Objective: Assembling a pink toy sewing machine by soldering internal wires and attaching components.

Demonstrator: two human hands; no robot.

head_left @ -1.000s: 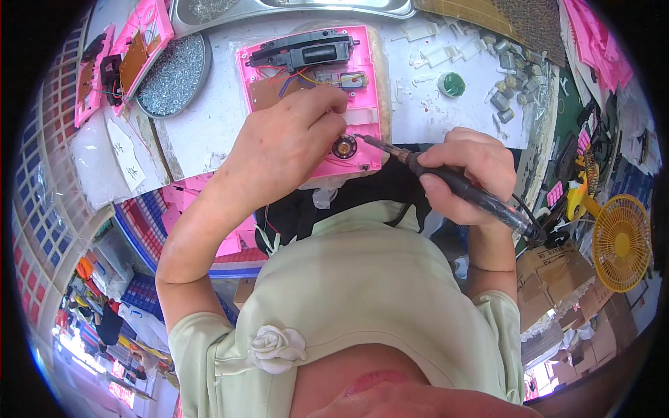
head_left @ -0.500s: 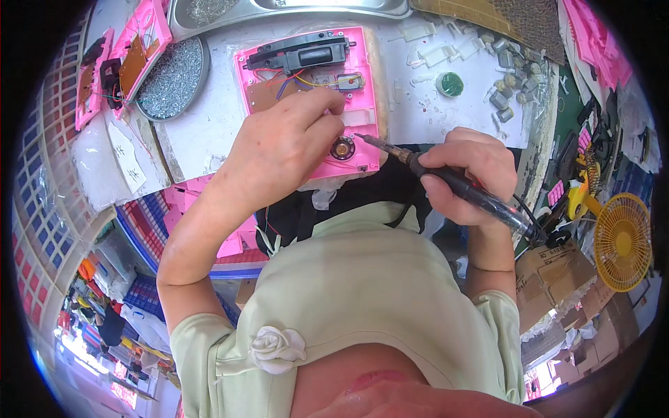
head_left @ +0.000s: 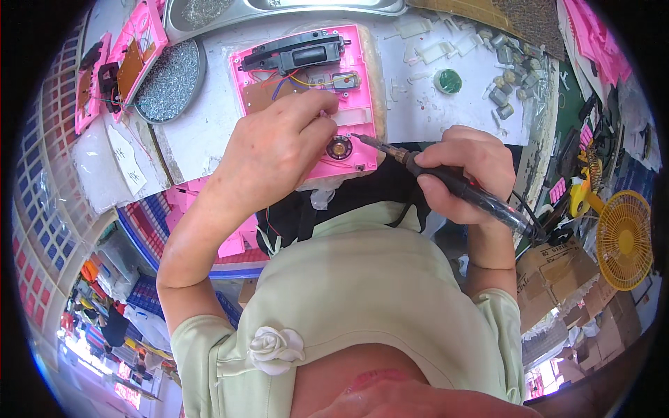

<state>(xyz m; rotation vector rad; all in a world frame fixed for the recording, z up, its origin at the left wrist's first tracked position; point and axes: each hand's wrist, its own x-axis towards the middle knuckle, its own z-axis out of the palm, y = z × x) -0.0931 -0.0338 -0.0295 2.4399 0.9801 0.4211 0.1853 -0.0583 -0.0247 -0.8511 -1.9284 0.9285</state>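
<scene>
A pink plastic housing lies open on the bench, with a black mechanism, a small motor, a brown circuit board and a round speaker inside. My left hand reaches over its left half, thumb and fingers pinched together; whatever they hold is hidden. In my right hand is a soldering iron, gripped by its black handle. Its tip points left into the housing, just above the speaker. Red, yellow and blue wires run between the parts.
A round tray of small screws sits at the left beside more pink housings. Small motors, clear plastic pieces and a green-filled round pot lie to the right. A yellow fan stands far right.
The pink housing and my left hand have shifted very slightly left. The soldering iron keeps nearly the same place, its tip still by the speaker.
</scene>
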